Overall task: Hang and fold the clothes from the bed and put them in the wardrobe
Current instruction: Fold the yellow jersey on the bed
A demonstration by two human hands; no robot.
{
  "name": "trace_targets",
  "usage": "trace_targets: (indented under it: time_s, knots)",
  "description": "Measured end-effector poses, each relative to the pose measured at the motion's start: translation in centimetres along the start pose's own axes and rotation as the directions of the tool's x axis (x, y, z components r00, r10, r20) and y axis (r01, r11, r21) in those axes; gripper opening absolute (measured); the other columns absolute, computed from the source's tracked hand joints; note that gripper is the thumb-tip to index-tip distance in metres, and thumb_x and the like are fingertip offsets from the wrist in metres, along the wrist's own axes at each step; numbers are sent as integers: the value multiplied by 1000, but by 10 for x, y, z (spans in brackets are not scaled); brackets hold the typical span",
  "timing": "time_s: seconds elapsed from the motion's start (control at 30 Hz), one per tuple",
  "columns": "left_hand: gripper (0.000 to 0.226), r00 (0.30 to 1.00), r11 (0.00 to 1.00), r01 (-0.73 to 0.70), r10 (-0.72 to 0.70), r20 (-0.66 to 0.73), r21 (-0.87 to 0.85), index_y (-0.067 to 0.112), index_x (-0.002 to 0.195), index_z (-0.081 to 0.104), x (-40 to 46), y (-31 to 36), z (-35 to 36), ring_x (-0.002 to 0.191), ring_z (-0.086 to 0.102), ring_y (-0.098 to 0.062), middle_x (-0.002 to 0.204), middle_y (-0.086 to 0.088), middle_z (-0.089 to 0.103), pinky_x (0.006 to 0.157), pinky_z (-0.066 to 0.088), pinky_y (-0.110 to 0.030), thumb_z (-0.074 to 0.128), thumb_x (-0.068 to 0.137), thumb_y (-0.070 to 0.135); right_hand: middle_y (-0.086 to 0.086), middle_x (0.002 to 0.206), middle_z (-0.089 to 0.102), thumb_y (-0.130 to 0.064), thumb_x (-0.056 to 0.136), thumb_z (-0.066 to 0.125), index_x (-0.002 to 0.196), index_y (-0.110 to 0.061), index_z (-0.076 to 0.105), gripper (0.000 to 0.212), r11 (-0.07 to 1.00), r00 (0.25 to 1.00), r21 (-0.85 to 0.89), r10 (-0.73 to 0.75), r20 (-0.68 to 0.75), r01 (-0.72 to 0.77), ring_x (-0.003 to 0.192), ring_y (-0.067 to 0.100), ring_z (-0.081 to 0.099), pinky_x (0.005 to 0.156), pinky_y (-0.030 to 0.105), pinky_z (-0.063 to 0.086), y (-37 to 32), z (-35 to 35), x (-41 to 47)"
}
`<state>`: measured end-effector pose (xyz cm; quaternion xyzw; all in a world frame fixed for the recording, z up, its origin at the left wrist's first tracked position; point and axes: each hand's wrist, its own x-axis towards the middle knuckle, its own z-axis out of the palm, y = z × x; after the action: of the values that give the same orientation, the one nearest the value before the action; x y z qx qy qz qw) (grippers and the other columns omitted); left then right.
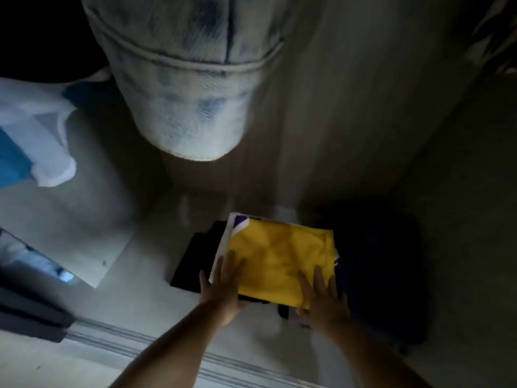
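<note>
A dim wardrobe interior, seen from above looking down at its pale floor point(156, 278). Hanging at the far side, a large faded blue denim garment point(184, 88) fills the upper middle of the view, its hem dangling well above the floor. To the left hangs a white and blue garment point(36, 130), lit more brightly. At the near edge, a ribbed sliding-door track point(117, 341) runs across the floor.

In the middle of the floor lies a folded yellow garment point(279, 259) with a white and purple edge showing at its far left corner. It sits on top of a folded black garment point(195, 261), which sticks out to the left beneath it. A dark blue pile point(377, 275) lies just to the right, hard to make out in shadow.

Two bare forearms reach in from the near edge. The left hand point(223, 287) lies flat, fingers straight, on the yellow garment's near left corner. The right hand point(321, 295) rests flat, fingers spread, on its near right corner.
</note>
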<state>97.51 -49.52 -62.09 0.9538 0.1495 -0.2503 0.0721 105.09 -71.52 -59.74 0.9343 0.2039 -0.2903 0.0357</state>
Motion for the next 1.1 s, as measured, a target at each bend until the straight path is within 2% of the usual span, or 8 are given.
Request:
trace_targets:
  time_s: [0.23,0.4,0.5,0.63,0.87,1.0,1.1]
  knots:
    - [82,993,993,-101,104,-58,57,25,150,-19,-60,10,-59,146,-18,-26,158,-7,-23,116,3,-56,42,98,43,5,159,-20,-45,100,35,152,-32,-10,70,1000,1000,-28,5,17,-5,147,34,-11,115,55,10,4,-39,-66]
    - [76,970,966,-242,241,23,87,23,153,-5,-153,48,-114,148,-7,-25,161,-9,-10,116,5,-50,44,98,43,6,161,-10,-35,102,36,153,-31,-5,66,998,999,-46,-44,18,45,148,30,0,115,51,16,-17,-90,-156]
    - [73,965,960,-257,248,91,110,20,154,1,-209,54,-140,148,-4,-25,161,-9,-4,117,7,-50,43,98,41,8,161,-1,-25,101,36,154,-27,2,63,998,997,-4,-61,51,61,147,31,8,116,47,18,-34,-110,-210]
    - [68,936,949,-285,246,253,131,17,154,3,-307,58,-193,148,-3,-24,161,-9,0,117,8,-49,39,100,38,8,160,7,-21,98,41,154,-27,2,69,991,983,-23,-126,135,131,144,30,16,112,43,25,-56,-152,-311]
    - [67,962,962,-274,274,11,8,20,153,10,-411,56,-289,146,13,-24,156,-9,22,116,17,-46,45,97,36,6,154,20,-13,96,42,151,-21,17,61,976,975,-29,-216,48,218,139,29,25,104,44,36,-90,-236,-407]
    - [66,964,964,-266,266,-24,2,18,152,15,-440,49,-311,144,19,-26,152,-11,28,114,22,-45,47,96,32,8,144,35,-18,94,48,145,-20,27,55,979,980,-45,-198,19,198,133,30,35,101,45,42,-101,-254,-427]
    - [50,958,959,-284,283,-36,-15,15,141,33,-460,49,-321,133,36,-28,141,-11,42,103,34,-42,46,96,31,9,144,37,-21,97,45,142,-18,33,47,982,985,-76,-172,4,172,130,31,39,101,44,43,-101,-264,-440]
